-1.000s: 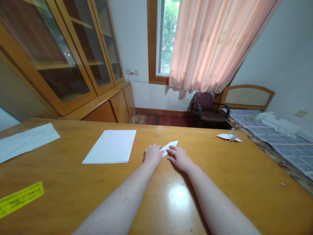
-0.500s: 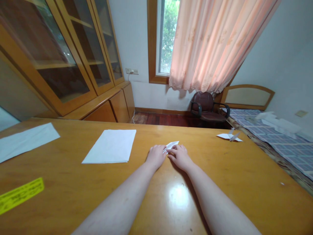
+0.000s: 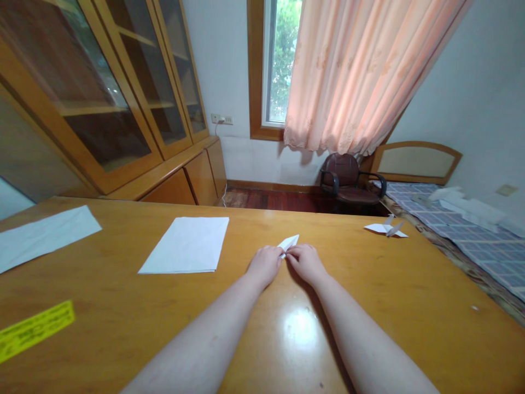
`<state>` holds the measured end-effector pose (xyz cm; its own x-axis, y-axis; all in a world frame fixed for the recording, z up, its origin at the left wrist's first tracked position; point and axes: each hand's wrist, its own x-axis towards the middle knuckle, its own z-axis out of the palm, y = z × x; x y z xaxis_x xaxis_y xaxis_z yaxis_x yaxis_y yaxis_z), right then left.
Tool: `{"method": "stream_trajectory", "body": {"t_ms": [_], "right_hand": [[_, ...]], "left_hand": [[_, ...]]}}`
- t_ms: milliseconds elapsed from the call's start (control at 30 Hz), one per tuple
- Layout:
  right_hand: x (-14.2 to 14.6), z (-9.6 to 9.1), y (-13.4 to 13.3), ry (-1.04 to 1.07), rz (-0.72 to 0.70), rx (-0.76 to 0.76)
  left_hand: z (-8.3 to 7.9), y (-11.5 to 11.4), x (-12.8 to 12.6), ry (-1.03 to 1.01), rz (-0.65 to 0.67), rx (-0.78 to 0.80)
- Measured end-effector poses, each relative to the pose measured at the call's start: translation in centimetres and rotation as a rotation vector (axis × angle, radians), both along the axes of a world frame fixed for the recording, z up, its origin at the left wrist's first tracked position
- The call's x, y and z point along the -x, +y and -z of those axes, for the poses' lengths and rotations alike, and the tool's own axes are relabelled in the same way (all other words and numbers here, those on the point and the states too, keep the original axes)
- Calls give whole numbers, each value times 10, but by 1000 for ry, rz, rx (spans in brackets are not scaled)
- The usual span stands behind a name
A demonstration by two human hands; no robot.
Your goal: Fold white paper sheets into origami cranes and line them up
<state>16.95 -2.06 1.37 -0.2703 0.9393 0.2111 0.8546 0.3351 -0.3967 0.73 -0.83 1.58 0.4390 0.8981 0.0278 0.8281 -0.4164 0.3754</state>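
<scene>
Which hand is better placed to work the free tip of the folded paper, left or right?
Probably the right hand: its fingers lie closer to the free tip of the folded white paper, which points toward its side, while the left hand sits at the paper's lower end.

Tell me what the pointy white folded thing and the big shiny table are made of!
The folded piece looks like thin white paper: matte, with sharp creases. The table looks like varnished wood, orange-brown and glossy, with a bright glare on it. It might be veneer.
</scene>
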Motion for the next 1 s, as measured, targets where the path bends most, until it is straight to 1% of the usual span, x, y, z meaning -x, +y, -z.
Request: {"method": "stream_trajectory", "body": {"t_ms": [133,300,367,433,533,633,700,767,833,900,933,1000], "right_hand": [[-1,1,0,-18,-6,-14],[-1,1,-1,-39,-111,6],[0,-1,-3,-47,-127,18],[1,-2,-4,-59,-120,29],[3,-5,-5,-77,-104,43],[4,-5,-4,-67,-68,39],[3,-3,-2,-44,-14,31],[1,0,1,-16,74,18],[-2,3,3,16,183,-7],[-4,6,5,47,259,-44],[-5,6,5,59,272,-66],[-4,7,5,74,235,-105]], "left_hand": [[0,-1,-1,1,-18,34],[2,3,2,-51,-82,30],[2,5,3,-62,-111,37],[2,5,3,-66,-113,31],[2,4,2,-59,-82,-9],[1,0,0,-32,-33,-15],[0,-3,-2,-9,9,1],[1,-6,-3,9,47,3],[3,-7,-4,10,94,-20],[7,-7,-5,4,144,-48],[9,-7,-5,0,165,-58],[14,-5,-6,-14,194,-63]]}}
